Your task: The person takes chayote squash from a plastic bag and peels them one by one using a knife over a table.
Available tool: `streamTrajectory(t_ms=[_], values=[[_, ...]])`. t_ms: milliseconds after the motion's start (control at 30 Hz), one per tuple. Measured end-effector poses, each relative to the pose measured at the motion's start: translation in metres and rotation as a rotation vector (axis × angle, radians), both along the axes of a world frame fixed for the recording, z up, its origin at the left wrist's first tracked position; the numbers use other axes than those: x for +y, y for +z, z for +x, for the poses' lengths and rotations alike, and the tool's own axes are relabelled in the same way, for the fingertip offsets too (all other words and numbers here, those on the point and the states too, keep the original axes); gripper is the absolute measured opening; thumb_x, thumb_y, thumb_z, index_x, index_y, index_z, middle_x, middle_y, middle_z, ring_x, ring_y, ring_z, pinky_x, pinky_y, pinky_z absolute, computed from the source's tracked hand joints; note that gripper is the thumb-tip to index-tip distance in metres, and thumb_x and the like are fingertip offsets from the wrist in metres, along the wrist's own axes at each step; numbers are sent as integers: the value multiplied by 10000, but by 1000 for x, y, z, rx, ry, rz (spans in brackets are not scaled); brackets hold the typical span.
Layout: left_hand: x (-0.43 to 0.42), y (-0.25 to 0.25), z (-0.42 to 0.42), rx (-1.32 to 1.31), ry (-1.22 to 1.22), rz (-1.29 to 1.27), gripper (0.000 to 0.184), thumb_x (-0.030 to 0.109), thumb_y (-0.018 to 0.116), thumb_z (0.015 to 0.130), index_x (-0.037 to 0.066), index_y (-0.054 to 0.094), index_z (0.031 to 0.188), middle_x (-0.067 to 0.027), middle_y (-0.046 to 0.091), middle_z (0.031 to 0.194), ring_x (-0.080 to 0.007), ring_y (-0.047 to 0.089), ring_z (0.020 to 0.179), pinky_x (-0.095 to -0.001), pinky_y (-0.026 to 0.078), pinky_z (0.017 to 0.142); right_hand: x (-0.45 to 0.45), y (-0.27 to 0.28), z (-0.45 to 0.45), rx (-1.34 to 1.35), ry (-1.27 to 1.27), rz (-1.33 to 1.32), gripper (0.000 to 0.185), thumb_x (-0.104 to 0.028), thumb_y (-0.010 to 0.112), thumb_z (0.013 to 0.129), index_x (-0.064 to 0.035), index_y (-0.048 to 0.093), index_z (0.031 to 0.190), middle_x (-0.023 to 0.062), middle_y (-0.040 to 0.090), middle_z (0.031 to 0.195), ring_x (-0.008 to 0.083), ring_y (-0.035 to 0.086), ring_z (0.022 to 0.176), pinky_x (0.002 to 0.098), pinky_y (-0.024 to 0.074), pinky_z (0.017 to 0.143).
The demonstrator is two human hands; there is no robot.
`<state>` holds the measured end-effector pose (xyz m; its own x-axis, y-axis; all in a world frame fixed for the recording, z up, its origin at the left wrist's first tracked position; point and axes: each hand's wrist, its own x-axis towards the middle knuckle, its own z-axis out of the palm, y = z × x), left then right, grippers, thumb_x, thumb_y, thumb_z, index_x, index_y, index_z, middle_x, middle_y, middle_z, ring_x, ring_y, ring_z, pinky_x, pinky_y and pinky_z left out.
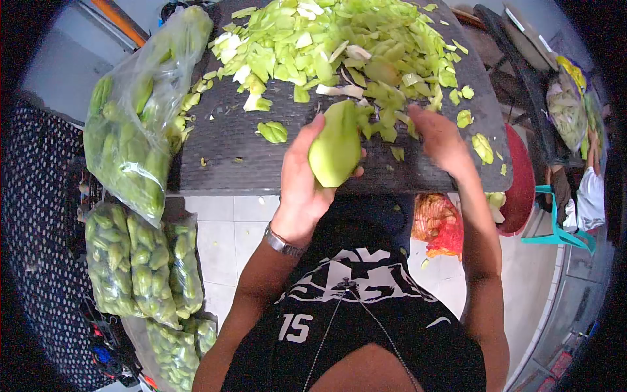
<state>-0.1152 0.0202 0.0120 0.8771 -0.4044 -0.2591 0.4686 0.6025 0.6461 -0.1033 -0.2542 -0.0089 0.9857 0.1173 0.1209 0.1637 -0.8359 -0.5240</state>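
Note:
A pale green peeled vegetable [334, 145] is gripped in my left hand [304, 166], tilted above the near edge of the dark table [228, 173]. My right hand [436, 134] is to its right, a short way off, with the fingers curled and blurred; what they hold, if anything, I cannot make out. Beyond both hands lies a wide heap of green peelings [326, 49], with loose pieces scattered around it.
A clear bag of green vegetables [137, 117] leans at the table's left side. More filled bags [140, 261] stand below it. At right are a red round object [516, 183], a turquoise stool [558, 228] and another person [591, 189]. A red net bag [439, 225] lies below.

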Motion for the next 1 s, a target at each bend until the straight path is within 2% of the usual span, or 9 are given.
streamTrajectory(t_ms=[33,100,167,233,333,733,833,933,1000], values=[[-1,0,4,22,42,3,493,453,543,1004,69,582,1310,-124,695,1121,-301,694,947,-459,590,746,11,31,-2,337,-208,190,343,-285,466,1063,-14,618,1209,204,674,969,362,672,883,438,540,778],[-4,-2,8,87,119,15,499,455,544,1003,68,582,1316,-125,694,1120,-299,693,948,-465,588,788,20,43,-10,326,-193,255,394,-340,494,1057,14,627,1167,210,674,924,354,664,865,422,532,787],[-9,4,8,150,106,-13,470,449,544,1011,75,595,1290,-95,685,1104,-253,681,973,-449,575,812,10,2,-13,-390,255,-6,339,-304,500,1048,-36,620,1219,208,662,895,413,672,833,477,544,723],[-12,-1,11,172,75,-68,465,442,544,1013,77,599,1296,-88,686,1127,-243,676,1011,-447,560,866,55,43,-31,40,8,142,515,-542,574,977,-44,614,1101,231,676,785,454,675,819,528,536,655],[-16,-23,17,128,18,-171,482,427,542,1011,73,595,1333,-105,697,1200,-265,677,1076,-452,542,956,82,54,-51,39,101,-100,629,-659,617,896,-55,614,1073,241,672,715,464,689,745,547,545,657],[8,-18,4,88,-175,-286,512,497,507,1022,91,584,1324,-104,698,1127,-251,679,994,-433,567,836,-4,9,4,-57,-218,77,600,-637,555,956,-42,626,946,227,675,717,433,677,649,478,538,564],[-2,-9,6,204,45,-161,534,523,489,1027,100,573,1342,-110,696,1139,-263,677,993,-419,565,835,-1,27,-6,566,-360,506,550,-572,532,1001,-37,651,952,258,677,764,443,678,679,478,524,586],[-12,-23,13,107,122,-74,533,524,486,1032,104,568,1349,-112,685,1183,-270,670,1032,-456,557,872,20,39,-24,627,-122,573,470,-488,547,1026,-24,605,1068,185,560,631,285,610,565,436,480,574],[-10,-22,12,116,51,-117,614,513,569,994,89,487,1430,-126,650,1261,-275,653,1104,-480,541,929,51,18,-37,7,-19,316,509,-523,588,986,-22,617,1073,211,598,671,316,614,561,432,491,571]])
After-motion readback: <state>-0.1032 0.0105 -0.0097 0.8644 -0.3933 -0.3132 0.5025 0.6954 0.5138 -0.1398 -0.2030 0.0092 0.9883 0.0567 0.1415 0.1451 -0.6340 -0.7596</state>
